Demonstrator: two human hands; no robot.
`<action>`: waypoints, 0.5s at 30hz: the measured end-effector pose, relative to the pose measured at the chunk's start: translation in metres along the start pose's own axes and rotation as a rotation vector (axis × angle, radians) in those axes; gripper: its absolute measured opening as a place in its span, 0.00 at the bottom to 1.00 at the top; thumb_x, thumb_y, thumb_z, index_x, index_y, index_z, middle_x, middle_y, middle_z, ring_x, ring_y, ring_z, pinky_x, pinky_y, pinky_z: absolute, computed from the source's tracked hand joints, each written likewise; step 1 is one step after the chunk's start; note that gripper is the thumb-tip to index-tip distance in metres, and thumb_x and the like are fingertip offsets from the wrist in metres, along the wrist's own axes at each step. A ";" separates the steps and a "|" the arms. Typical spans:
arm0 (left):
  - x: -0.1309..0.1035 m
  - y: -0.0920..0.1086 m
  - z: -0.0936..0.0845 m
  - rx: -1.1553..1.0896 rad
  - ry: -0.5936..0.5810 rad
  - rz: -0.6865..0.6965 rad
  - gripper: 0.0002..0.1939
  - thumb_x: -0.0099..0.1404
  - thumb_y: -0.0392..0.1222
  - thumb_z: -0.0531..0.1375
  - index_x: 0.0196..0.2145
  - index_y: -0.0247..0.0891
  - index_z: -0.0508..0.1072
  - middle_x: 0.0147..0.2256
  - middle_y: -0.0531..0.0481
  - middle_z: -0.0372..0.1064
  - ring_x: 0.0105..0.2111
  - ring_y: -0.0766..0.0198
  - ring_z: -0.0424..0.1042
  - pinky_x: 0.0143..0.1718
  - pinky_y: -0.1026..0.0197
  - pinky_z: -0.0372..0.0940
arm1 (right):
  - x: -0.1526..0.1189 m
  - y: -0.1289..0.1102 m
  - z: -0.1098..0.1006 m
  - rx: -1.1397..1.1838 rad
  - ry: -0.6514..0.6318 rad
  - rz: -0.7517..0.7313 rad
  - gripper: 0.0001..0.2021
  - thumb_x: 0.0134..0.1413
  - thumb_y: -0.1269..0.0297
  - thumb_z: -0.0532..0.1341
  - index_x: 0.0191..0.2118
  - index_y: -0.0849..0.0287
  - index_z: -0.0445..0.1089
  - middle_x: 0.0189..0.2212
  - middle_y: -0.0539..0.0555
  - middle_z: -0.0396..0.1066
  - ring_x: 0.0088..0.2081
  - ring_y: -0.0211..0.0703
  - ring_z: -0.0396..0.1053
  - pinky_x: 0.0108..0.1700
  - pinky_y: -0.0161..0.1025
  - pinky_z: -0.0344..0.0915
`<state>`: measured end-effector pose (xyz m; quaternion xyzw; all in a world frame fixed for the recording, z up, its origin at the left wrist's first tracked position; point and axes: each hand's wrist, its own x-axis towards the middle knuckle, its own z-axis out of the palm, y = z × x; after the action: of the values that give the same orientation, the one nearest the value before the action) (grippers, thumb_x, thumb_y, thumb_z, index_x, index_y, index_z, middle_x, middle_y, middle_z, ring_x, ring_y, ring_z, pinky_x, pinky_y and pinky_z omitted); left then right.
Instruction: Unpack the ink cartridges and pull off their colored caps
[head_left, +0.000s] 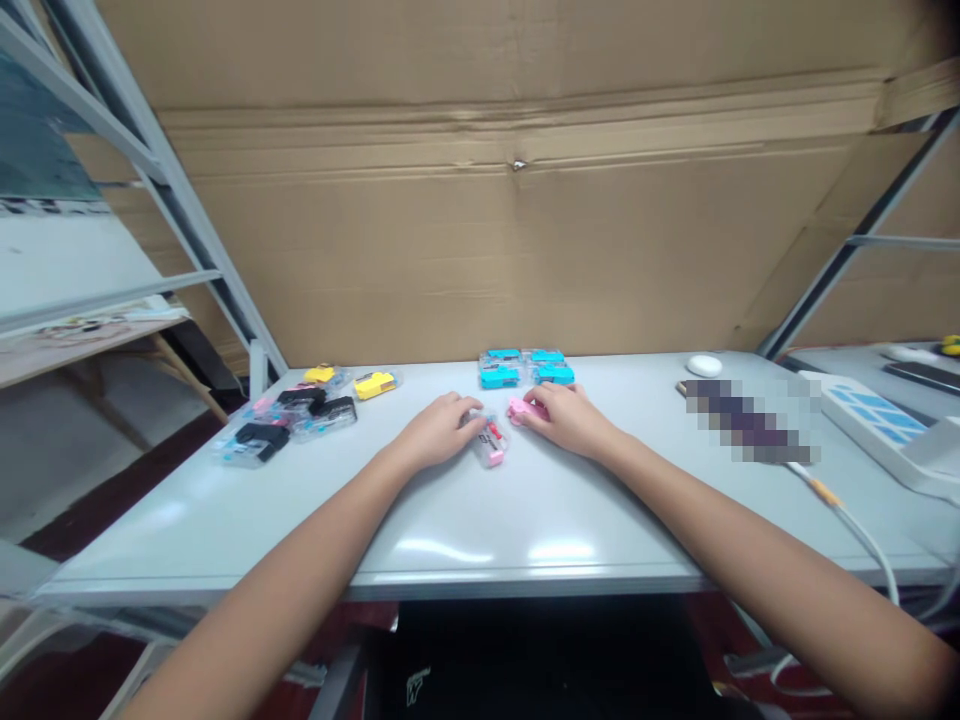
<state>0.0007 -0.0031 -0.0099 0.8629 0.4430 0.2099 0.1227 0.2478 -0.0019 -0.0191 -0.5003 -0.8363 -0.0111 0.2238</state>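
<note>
Near the middle of the white table, my left hand has its fingers closed on the left side of a clear case with red and pink parts inside. Just to its right, my right hand grips a pink piece between thumb and fingers. Behind my right hand stand several clear cases with blue parts, set side by side. Toward the table's left end lie several clear cases with black parts and two with yellow parts.
A white mouse-like object sits at the back right. In front of it lies a pixelated device with a white cable, beside a white power strip. Cardboard walls the back edge; metal frame bars rise at both sides.
</note>
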 end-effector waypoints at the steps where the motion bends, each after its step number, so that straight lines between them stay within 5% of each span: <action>1: 0.000 -0.002 0.001 0.004 -0.001 0.001 0.22 0.71 0.54 0.49 0.52 0.42 0.73 0.47 0.43 0.71 0.48 0.52 0.70 0.52 0.54 0.63 | 0.000 0.000 0.000 0.010 0.000 0.002 0.19 0.65 0.49 0.52 0.30 0.58 0.66 0.31 0.56 0.73 0.33 0.45 0.66 0.41 0.41 0.52; 8: 0.001 0.003 0.002 0.022 0.058 0.039 0.20 0.72 0.51 0.48 0.55 0.42 0.70 0.53 0.44 0.66 0.57 0.53 0.61 0.59 0.53 0.56 | 0.000 -0.001 -0.004 0.133 0.000 0.023 0.18 0.62 0.50 0.55 0.27 0.57 0.66 0.24 0.51 0.70 0.26 0.42 0.62 0.37 0.40 0.51; 15: -0.003 0.012 -0.002 -0.019 -0.101 0.138 0.23 0.67 0.57 0.55 0.56 0.45 0.68 0.55 0.45 0.65 0.56 0.51 0.59 0.57 0.51 0.58 | -0.001 -0.008 -0.005 0.389 0.013 0.051 0.20 0.65 0.47 0.51 0.33 0.56 0.71 0.29 0.53 0.74 0.29 0.43 0.66 0.32 0.38 0.56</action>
<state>0.0065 -0.0124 -0.0042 0.8996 0.3739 0.1783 0.1381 0.2436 -0.0083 -0.0131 -0.4687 -0.8082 0.1535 0.3220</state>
